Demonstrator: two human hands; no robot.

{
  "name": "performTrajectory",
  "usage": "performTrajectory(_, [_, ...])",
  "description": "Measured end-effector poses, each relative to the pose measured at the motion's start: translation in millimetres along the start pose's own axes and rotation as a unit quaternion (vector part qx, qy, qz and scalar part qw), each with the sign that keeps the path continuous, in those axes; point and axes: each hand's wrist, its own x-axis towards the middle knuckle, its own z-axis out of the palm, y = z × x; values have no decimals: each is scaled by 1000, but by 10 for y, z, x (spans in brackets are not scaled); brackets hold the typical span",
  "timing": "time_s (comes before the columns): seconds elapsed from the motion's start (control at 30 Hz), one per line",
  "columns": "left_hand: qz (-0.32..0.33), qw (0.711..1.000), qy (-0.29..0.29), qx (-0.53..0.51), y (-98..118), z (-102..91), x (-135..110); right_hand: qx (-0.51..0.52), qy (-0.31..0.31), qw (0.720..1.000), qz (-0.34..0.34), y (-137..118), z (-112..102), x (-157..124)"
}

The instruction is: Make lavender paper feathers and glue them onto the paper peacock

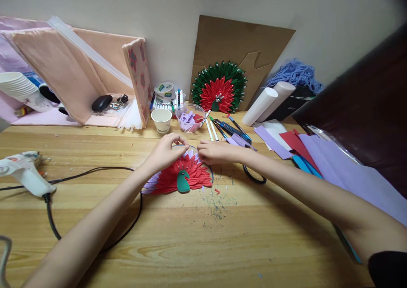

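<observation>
A paper peacock [165, 175] with red petals, purple outer petals and a green body [183, 182] lies flat on the wooden table. My left hand [170, 150] is over its upper left edge, thumb and fingertips pinched close together. At the upper right edge, my right hand [211, 151] has its fingers curled in and touches or nearly touches the purple petals. Whatever sits between the fingers of either hand is too small or hidden to tell. A thin blue outline curves around the peacock's rim.
A glue gun [27, 173] lies at left, its black cord [138, 213] looping near the peacock. Behind are a paper cup [161, 120], a bowl of purple scraps [190, 119], markers [211, 129] and a finished green-red peacock [219, 86] against cardboard [241, 37]. Coloured sheets [343, 169] lie right.
</observation>
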Motion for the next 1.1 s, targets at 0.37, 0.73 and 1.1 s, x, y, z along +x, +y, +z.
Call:
performTrajectory(0.37, [-8, 998, -53, -42, -20, 64, -19, 130, 10, 991, 23, 48, -87, -91])
performTrajectory(0.73, [-26, 997, -59, -40, -21, 68, -14, 168, 43, 985, 21, 97, 25, -159])
performTrajectory(1.1, [-21, 997, -56, -40, -64, 89, -3, 73, 24, 997, 15, 31, 2, -128])
